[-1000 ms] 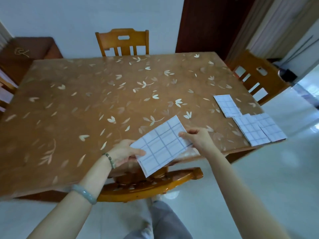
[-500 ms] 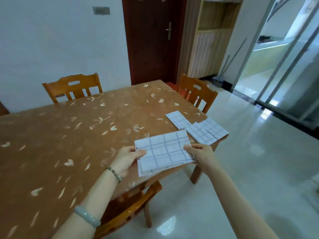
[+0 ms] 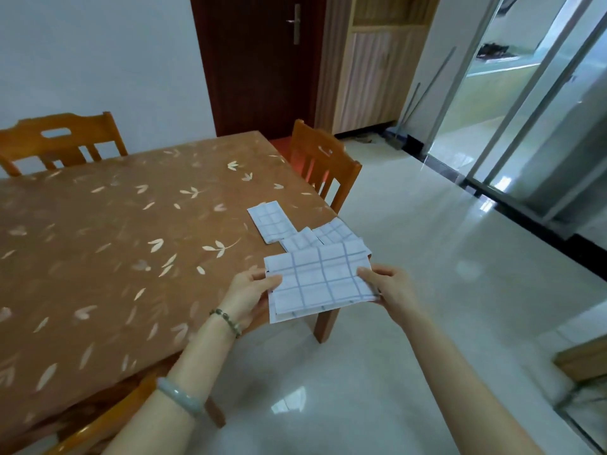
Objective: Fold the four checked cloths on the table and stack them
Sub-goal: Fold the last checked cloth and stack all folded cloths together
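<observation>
Checked cloth (image 3: 320,280) in left hand (image 3: 244,295), right hand (image 3: 392,289)

Matt checked cloth (image 3: 320,280) — glossy table cover (image 3: 108,244), wooden chair (image 3: 320,165), shiny floor (image 3: 410,257).

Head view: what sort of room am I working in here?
Probably a home dining room: a table under a leaf-print cover, wooden dining chairs at its sides, a dark wooden door behind it, and sliding glass doors to the right.
</observation>
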{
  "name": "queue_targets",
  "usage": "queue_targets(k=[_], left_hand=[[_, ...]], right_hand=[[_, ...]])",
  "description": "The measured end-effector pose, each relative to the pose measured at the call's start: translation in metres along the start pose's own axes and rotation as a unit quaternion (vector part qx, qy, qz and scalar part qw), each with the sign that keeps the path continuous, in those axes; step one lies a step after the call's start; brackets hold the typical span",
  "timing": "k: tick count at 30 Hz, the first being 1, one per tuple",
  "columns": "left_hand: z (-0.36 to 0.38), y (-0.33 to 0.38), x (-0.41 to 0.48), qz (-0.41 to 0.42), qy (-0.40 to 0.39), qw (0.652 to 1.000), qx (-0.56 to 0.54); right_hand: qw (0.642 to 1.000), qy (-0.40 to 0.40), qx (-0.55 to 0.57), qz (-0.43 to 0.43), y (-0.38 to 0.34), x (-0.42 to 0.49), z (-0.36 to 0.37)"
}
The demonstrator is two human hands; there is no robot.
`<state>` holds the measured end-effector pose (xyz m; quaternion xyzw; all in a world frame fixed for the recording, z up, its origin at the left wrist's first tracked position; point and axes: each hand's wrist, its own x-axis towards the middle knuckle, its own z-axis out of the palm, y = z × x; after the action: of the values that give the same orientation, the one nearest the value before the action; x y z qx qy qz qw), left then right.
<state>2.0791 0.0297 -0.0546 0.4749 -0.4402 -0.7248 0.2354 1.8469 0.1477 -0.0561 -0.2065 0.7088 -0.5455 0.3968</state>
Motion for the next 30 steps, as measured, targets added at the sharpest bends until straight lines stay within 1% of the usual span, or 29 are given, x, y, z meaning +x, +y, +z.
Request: queue_targets(k=[5, 12, 14, 18, 21, 24, 26, 28, 30], left_hand=[[0.019, -0.010, 0.024, -0.020, 0.044, 0.999, 0.016], [0.021, -0.008, 0.093, -0.065, 0.076, 0.993, -0.059], [0.021, -0.004, 0.121, -0.061, 0.078, 0.992, -0.079], [0.028, 0.020, 0.167, -0.052, 0.106, 0.990, -0.072], [0.024, 0.035, 0.203, -0.050, 0.110, 0.990, -0.074], [0.025, 0.042, 0.229, -0.047, 0.146, 0.982, -0.111], [0.032, 0.045, 0.241, -0.035, 0.149, 0.979, -0.135], [0.043, 0.045, 0.252, -0.032, 0.162, 0.973, -0.160], [0.054, 0.041, 0.267, -0.025, 0.187, 0.966, -0.175]], right_hand=[[0.999, -0.031, -0.007, 0.020, 0.002, 0.046, -0.011], [0.996, -0.066, -0.033, 0.058, -0.004, 0.129, 0.008], [0.994, -0.077, -0.037, 0.064, -0.007, 0.156, 0.014], [0.992, -0.089, -0.048, 0.072, -0.024, 0.211, 0.030], [0.989, -0.112, -0.014, 0.093, -0.038, 0.243, 0.038], [0.981, -0.130, 0.051, 0.132, -0.048, 0.268, 0.047], [0.973, -0.139, 0.087, 0.163, -0.052, 0.281, 0.055], [0.966, -0.162, 0.094, 0.181, -0.054, 0.296, 0.063], [0.959, -0.199, 0.077, 0.185, -0.055, 0.310, 0.071]])
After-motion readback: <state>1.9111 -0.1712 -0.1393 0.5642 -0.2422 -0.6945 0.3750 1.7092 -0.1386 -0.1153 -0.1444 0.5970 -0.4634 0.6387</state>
